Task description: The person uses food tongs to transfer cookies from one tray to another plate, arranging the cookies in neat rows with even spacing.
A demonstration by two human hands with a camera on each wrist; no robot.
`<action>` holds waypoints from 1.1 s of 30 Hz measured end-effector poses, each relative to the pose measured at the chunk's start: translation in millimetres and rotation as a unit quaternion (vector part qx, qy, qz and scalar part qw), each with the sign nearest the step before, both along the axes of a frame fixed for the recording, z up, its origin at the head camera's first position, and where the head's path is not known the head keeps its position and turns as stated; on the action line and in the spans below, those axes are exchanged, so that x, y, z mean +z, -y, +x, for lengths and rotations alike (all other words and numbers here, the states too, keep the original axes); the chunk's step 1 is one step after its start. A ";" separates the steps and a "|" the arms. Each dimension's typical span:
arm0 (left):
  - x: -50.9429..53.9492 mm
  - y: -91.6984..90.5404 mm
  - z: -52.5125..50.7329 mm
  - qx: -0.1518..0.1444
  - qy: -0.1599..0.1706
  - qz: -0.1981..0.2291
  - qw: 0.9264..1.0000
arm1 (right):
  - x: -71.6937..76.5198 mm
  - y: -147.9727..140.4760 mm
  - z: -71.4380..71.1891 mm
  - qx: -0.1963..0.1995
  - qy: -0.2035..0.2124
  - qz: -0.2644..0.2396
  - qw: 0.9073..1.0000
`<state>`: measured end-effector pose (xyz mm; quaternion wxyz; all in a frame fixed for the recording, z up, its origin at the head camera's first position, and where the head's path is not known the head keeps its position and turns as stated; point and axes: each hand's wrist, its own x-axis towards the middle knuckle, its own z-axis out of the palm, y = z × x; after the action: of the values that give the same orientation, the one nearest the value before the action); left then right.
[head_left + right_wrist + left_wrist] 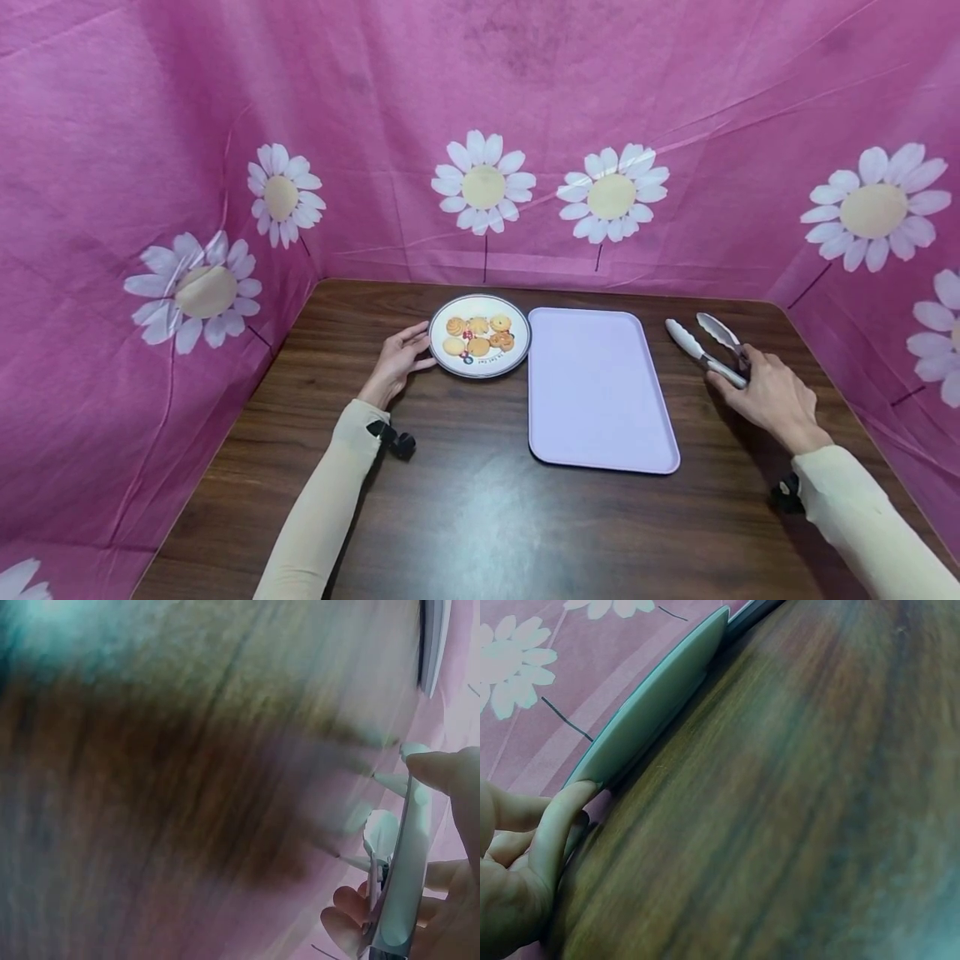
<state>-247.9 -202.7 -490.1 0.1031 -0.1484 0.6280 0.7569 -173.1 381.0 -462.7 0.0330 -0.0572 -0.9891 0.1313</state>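
A round white plate with a dark rim (483,306) stands near the table's far edge. Several biscuits (477,346) lie on it; whether some of the pattern is printed is hard to tell. My left hand (397,360) holds the plate's left edge, its thumb and fingers spread along the rim; the left wrist view shows the bent thumb touching the plate's side (656,701). In my right hand (772,396) are metal tongs with pale handles (684,337), their arms spread apart and pointing to the far left. The right wrist view shows fingers around the tongs (411,862).
A lilac rectangular tray (600,383) with nothing on it lies between the plate and the tongs, its upper left corner close against the plate. The brown wooden table (420,508) is bounded at the back and sides by pink cloth (390,100) with daisies.
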 end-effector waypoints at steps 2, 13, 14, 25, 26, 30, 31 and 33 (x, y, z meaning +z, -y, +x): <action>-0.7 -0.4 -0.5 0.001 0.002 0.001 1.000 | 0.9 0.0 0.0 0.002 -0.002 0.000 1.000; 2.8 -2.4 -3.4 0.000 0.005 -0.005 1.000 | -2.4 9.7 -0.8 0.054 -0.134 -0.009 0.990; 2.7 -2.1 -3.4 -0.001 0.003 -0.009 1.000 | -3.3 12.0 -1.0 0.063 -0.156 -0.007 0.986; 11.1 -2.7 -5.9 -0.018 -0.005 -0.087 0.996 | 7.4 42.7 -0.4 0.111 -0.213 -0.011 0.971; 12.8 -3.7 -6.4 -0.023 -0.004 -0.107 0.994 | 8.7 45.7 0.5 0.116 -0.214 -0.011 0.970; 21.5 -6.0 -8.0 -0.039 -0.026 -0.219 0.975 | 13.2 58.7 3.3 0.131 -0.211 -0.010 0.969; 24.1 -5.6 -8.1 -0.043 -0.034 -0.257 0.965 | 14.5 62.0 4.3 0.133 -0.210 -0.010 0.969; 28.9 -3.2 -7.4 -0.048 -0.058 -0.334 0.940 | 16.5 69.2 5.5 0.138 -0.205 -0.012 0.969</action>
<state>-255.3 -199.5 -461.3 0.0474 -0.0995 0.8561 0.5050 -167.6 311.9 -446.2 0.2163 0.1078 -0.9578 0.1555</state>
